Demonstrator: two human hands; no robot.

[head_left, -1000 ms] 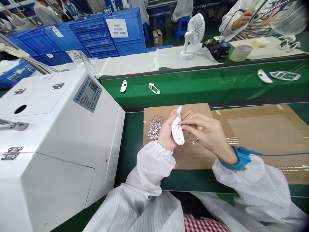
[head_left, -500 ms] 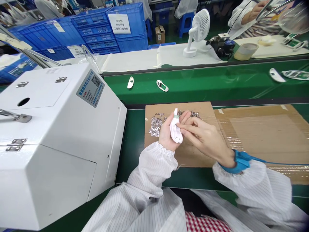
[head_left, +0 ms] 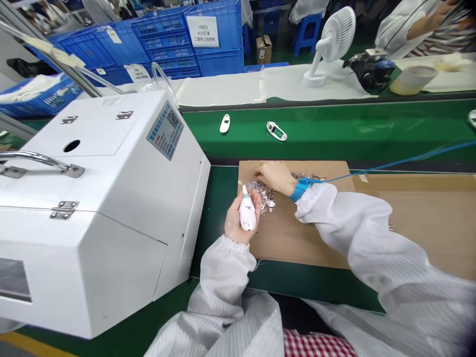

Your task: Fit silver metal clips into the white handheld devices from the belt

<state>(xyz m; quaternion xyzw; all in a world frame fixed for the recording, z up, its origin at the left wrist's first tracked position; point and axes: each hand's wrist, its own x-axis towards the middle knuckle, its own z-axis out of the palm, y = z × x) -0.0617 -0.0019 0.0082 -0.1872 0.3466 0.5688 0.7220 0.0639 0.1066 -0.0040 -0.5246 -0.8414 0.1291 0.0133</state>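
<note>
- The left hand (head_left: pixel 235 224) cradled a white handheld device (head_left: pixel 247 214) above the near left part of a cardboard sheet (head_left: pixel 305 243), its narrow tip pointing away from the wearer. Thumb and fingers closed around its sides, leaving the upper face bare; dark details there were too small to make out.
- The right hand (head_left: pixel 277 176) reached over a pile of small metal pieces (head_left: pixel 266 197), fingers bent downward. Whether they were pinching a piece or pressed together empty, one could not tell.
- Several loose pieces could have come up at once, since they lay heaped and overlapping beneath those fingertips.
- The device could have slipped or rolled in the palm, its smooth-looking, rounded body being held by one hand alone; a fall would likely have scattered the pile just beside it.
- A blue wrist strap (head_left: pixel 300 189) trailed a blue cord (head_left: pixel 394 162) off to the right. A pull on that line might have checked the reach, and a low sweep of cord or white sleeve (head_left: pixel 334 203) could have dragged through the second cluster of pieces (head_left: pixel 308 176).
- Beyond, two white shells (head_left: pixel 224 123) lay apart on a green surface (head_left: pixel 327 131), clear of both hands.
</note>
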